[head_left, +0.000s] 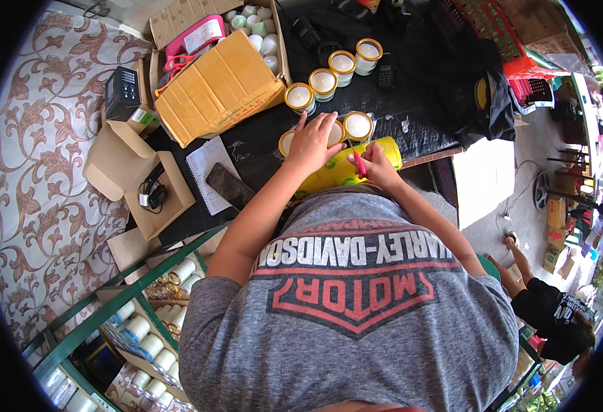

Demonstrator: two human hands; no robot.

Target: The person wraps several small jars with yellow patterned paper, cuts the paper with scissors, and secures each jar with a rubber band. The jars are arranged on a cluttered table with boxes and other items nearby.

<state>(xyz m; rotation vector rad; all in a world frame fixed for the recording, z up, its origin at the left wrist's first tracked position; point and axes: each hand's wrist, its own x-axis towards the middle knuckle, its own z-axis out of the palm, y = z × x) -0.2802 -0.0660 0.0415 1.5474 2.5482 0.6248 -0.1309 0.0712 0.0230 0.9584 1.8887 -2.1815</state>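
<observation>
My left hand lies over a row of glass jar candles with gold rims, its fingers spread. A front candle shows just to the right of it, and others are partly hidden under the palm. My right hand is closed on a small pink tool; its kind cannot be made out. Between my body and the candles lies a yellow roll with green print, right under both hands. Farther back, more jar candles with white wax stand in a slanting line.
An open cardboard box holds white candles and pink-handled scissors. Left of me are a notebook, a phone and a small open carton. Shelves with spools stand lower left. Another person is at the right.
</observation>
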